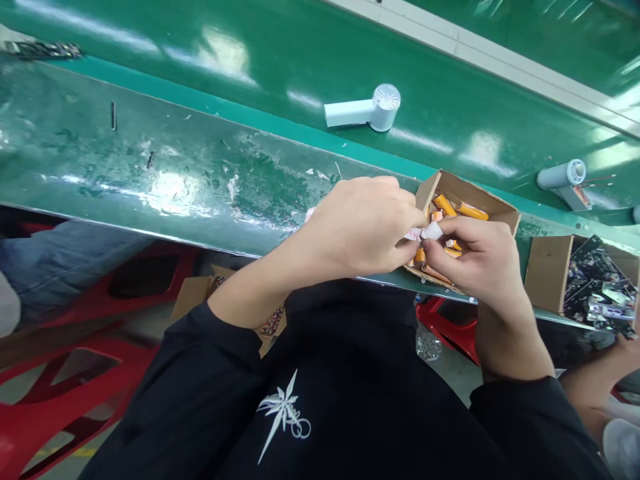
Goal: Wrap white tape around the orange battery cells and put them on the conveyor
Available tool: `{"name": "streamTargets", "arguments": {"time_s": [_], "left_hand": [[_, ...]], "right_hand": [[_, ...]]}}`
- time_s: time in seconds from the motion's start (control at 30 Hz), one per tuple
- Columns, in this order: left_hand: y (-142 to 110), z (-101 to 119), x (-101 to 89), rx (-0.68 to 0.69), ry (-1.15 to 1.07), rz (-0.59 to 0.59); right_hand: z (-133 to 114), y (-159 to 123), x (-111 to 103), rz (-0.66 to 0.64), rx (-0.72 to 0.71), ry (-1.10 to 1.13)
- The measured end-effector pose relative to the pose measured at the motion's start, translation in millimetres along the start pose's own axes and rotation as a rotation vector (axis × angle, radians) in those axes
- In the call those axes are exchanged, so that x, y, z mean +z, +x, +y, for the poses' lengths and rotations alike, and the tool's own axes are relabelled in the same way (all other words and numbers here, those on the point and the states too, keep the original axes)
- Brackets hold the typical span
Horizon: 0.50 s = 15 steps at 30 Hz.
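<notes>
My left hand (363, 227) and my right hand (475, 257) meet over the near edge of the green bench, both closed in a pinch on a small white piece (430, 232) held between the fingertips. Just behind them sits an open cardboard box (453, 183) holding several orange cylindrical cells (463, 210). What the white piece is cannot be made out; part of it is hidden by my left fingers.
A pale blue handheld fan (367, 110) lies on the green conveyor belt (250, 60); another fan (565, 177) lies at the right. A second cardboard box (550, 270) of dark parts stands at right, beside another person's arm (600, 383). Red plastic stools (75, 373) stand below the bench.
</notes>
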<state>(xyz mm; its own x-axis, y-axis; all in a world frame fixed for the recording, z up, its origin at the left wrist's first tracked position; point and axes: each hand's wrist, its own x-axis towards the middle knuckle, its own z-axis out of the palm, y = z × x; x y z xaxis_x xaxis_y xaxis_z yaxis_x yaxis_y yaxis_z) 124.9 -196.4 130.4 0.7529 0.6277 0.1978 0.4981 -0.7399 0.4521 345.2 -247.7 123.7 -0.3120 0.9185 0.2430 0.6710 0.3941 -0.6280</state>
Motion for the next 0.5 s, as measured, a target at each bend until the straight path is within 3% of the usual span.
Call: {"name": "streamTargets", "arguments": {"time_s": [0.17, 0.33, 0.5], "left_hand": [[3.5, -2.7, -0.8, -0.011, -0.011, -0.017], [4.0, -5.0, -1.0, -0.009, -0.023, -0.04], [3.5, -5.2, -2.7, 0.023, -0.039, -0.059]], "right_hand": [[-0.5, 0.1, 1.8, 0.004, -0.051, -0.169], [-3.7, -1.3, 0.9, 0.029, -0.134, -0.201], [-11.5, -5.5, -7.3, -0.037, -0.151, -0.317]]}}
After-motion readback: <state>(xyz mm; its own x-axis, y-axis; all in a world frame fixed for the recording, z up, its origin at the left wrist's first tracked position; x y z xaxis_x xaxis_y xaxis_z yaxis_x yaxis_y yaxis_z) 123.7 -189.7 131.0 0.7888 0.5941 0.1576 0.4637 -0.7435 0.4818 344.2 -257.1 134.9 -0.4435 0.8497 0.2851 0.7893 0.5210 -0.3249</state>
